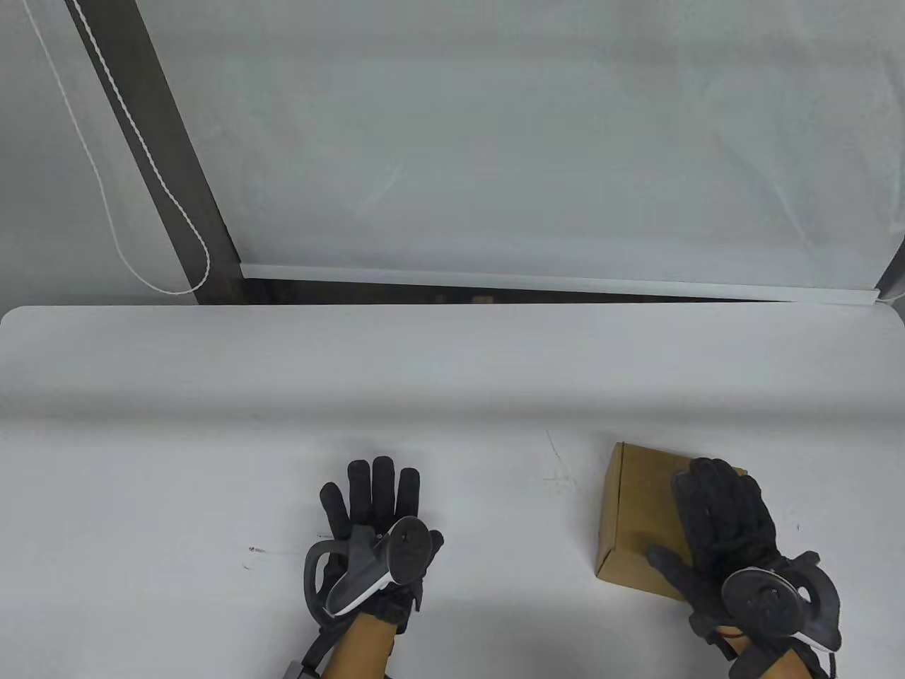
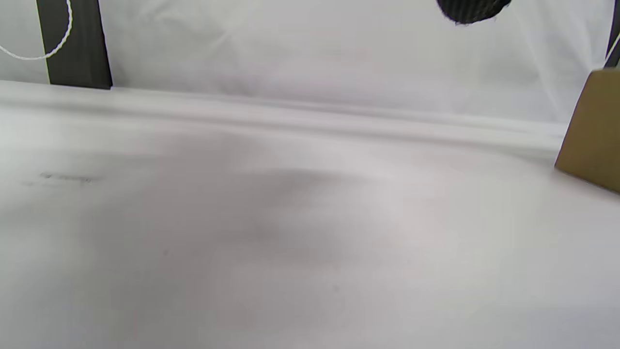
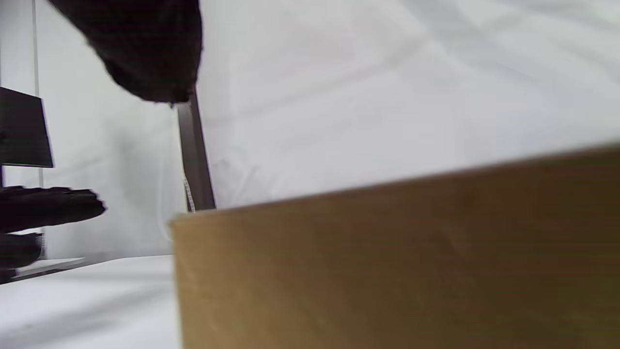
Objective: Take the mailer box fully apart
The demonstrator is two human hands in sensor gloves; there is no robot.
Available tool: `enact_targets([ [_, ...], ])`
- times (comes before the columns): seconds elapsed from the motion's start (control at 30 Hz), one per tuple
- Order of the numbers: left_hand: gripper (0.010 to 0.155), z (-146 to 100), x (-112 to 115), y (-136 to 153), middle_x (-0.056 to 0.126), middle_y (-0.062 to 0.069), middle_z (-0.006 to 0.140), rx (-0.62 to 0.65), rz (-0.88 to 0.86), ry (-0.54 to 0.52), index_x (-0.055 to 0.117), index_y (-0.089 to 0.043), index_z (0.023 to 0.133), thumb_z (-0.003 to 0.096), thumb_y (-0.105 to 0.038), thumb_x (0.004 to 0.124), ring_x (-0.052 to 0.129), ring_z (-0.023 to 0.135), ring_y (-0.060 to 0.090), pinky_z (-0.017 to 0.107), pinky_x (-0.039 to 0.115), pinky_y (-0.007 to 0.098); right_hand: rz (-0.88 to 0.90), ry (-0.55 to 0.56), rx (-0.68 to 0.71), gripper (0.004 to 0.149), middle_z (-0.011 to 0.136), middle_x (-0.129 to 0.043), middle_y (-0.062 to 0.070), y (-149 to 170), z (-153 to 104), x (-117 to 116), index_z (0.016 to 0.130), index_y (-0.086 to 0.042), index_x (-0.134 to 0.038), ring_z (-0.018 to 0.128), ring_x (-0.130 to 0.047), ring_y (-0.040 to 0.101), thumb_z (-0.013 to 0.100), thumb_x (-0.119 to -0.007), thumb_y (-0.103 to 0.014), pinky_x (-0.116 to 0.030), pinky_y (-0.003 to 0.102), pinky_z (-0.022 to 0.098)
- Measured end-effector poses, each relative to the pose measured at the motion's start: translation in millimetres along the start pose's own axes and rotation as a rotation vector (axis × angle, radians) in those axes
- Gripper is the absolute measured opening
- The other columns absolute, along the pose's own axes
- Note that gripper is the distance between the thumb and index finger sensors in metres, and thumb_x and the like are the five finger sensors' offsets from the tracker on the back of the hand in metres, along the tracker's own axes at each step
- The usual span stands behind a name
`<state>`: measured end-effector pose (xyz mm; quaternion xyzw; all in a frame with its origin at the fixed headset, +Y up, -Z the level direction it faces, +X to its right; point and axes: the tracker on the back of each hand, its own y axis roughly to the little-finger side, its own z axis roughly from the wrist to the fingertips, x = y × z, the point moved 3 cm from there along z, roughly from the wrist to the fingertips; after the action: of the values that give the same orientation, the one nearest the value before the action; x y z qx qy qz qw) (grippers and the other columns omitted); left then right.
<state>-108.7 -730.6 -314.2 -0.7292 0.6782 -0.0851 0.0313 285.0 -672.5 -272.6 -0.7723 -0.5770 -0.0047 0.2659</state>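
Mailer box (image 1: 640,513): closed, on the table (image 1: 452,396), near right.
My right hand (image 1: 721,523) rests flat on its top, fingers spread; my left hand (image 1: 378,509) lies open on the table, apart.

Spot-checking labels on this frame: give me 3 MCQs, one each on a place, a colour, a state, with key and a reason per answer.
1. Where does the mailer box lie on the table?
A. near edge, on the person's right
B. far left corner
C. centre, against the far edge

2. What colour is the box?
A. white
B. brown
C. blue

3. What is the left hand doing?
A. gripping the box
B. lifting a flap
C. spread open over the table, holding nothing

Key:
1 A: in the table view the box lies low and right, under the right hand.
2 B: plain brown cardboard shows in all three views.
3 C: its fingers are spread apart, clear of the box, while the right hand rests on the still closed box.
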Motion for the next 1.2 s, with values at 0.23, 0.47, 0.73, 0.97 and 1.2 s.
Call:
enact_targets([
  [0.23,0.085,2,4,-2,-0.006,0.015,0.118,-0.004,0.001,0.043,0.011,-0.023,0.115,0.0575,-0.059,0.063,-0.014,0.102,0.042,0.056,-0.016,0.067,0.047,-0.077,-0.127,0.093,0.118,-0.007,0.023,33,-2,-15,0.114,-0.014,-0.020,0.109,-0.017,0.049,0.054,-0.080,-0.053,-0.015,0.067,0.078],
  [0.47,0.084,0,-2,-4,-0.004,0.016,0.119,0.024,-0.055,0.015,0.012,-0.023,0.115,0.0574,-0.059,0.062,-0.013,0.103,0.043,0.057,-0.016,0.067,0.087,-0.142,-0.307,0.086,0.117,0.000,0.023,52,-7,-19,0.115,-0.014,-0.019,0.108,-0.010,0.050,0.058,-0.068,-0.056,-0.009,0.067,0.077],
  [0.73,0.085,-1,-4,-14,0.001,0.019,0.119,0.092,-0.098,0.008,0.015,-0.019,0.115,0.0570,-0.058,0.063,-0.010,0.103,0.045,0.056,-0.016,0.068,0.298,-0.332,-0.343,0.074,0.120,-0.010,0.024,56,-8,-54,0.116,-0.015,-0.036,0.105,-0.009,0.051,0.059,-0.062,-0.056,-0.015,0.068,0.076],
  [0.97,0.089,-2,12,-66,0.013,0.020,0.122,0.399,-0.090,0.182,0.026,-0.011,0.116,0.0538,-0.066,0.058,-0.006,0.104,0.045,0.056,-0.014,0.069,0.349,-0.453,-0.214,0.080,0.119,-0.004,0.024,5,-3,-68,0.116,-0.010,-0.029,0.104,-0.003,0.052,0.059,-0.061,-0.057,-0.024,0.063,0.077],
  [1.2,0.100,-8,27,-94,-0.002,0.023,0.117,0.540,-0.045,0.297,-0.008,-0.018,0.107,0.0544,-0.070,0.058,0.000,0.106,0.049,0.062,-0.004,0.073,0.543,-0.489,-0.157,0.087,0.116,0.002,0.026,-27,-3,-75,0.112,0.002,-0.026,0.102,0.001,0.052,0.059,-0.062,-0.057,-0.026,0.063,0.077],
])
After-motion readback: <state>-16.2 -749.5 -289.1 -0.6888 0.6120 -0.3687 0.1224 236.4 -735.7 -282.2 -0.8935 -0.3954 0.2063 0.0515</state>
